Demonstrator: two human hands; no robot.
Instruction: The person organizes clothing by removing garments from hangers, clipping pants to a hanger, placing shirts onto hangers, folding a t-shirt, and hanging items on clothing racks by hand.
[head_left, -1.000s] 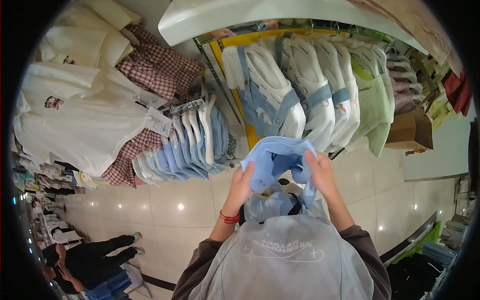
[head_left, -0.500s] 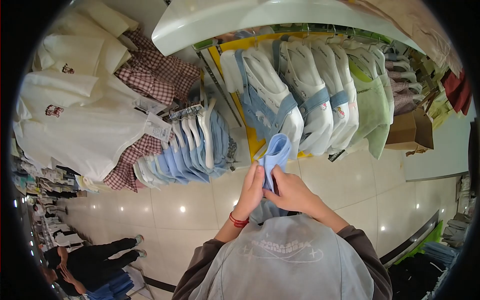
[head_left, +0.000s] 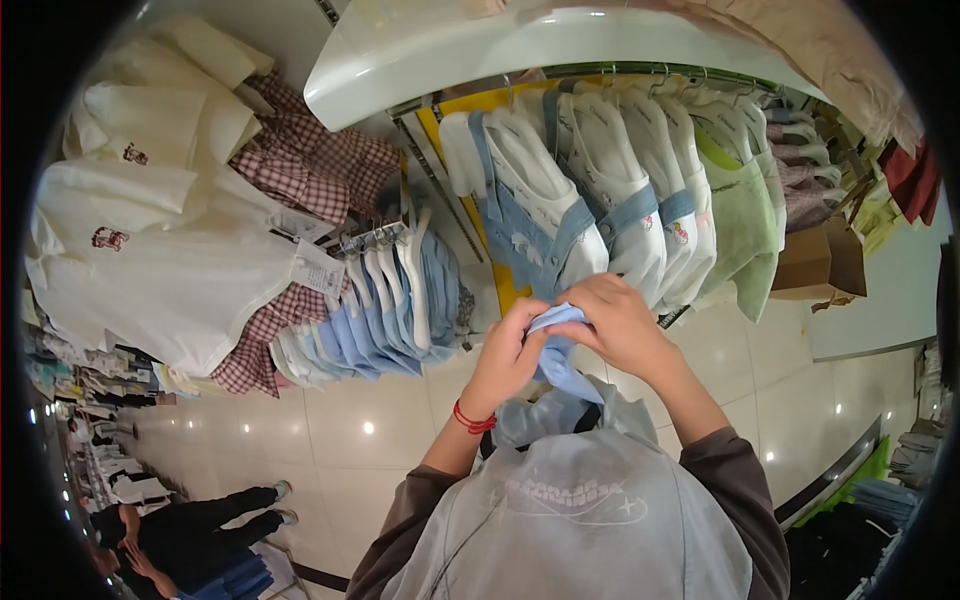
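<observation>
Currently | blue cloth (head_left: 566,372) between left hand (head_left: 507,352) and right hand (head_left: 622,322) | both pinching it

Pale tiled floor (head_left: 365,490), bright light spots (head_left: 368,428); curved white shelf (head_left: 450,52).

left hand (head_left: 508,352) and right hand (head_left: 622,322) close together, fingers (head_left: 598,294) curled, forearms (head_left: 692,402) angled inward

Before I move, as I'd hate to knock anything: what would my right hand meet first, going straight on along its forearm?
Probably the leftmost denim-trimmed top, which hangs beyond the right hand and the blue cloth it holds; the depth between is unclear.
</observation>
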